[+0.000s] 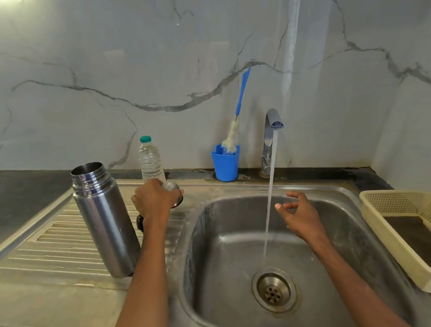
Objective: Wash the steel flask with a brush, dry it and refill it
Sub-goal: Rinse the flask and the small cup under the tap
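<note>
the steel flask [105,221] stands upright and uncapped on the ribbed drainboard [48,243] to the left of the sink [215,240], its long axis vertical and its open mouth facing up. it sits on the left side of the left hand [155,199], just beside that forearm, and well apart from the right hand [299,214], which is across the basin.

the left hand is curled over a rounded steel piece, most likely the flask's cap [172,188], holding it on the tabletop edge just behind the sink rim; a small dark round thing shows beside the wrist, too hidden to name. the right hand holds nothing: its fingers are loosely spread and relaxed, just to the right of the running water [270,200] falling from the tap [271,133].

the brush [234,125] leans in a blue cup [225,165] at the back ledge, between the two hands and behind them, its blue handle pointing up and to the right. a clear plastic bottle [150,159] with a green cap stands behind the left hand. a cream basket [392,201] sits at the right of the sink.

in my judgement the left hand is the nearer one to take the flask, sweeping left and gripping it round the body, while the free right hand is better placed for the brush.
</note>
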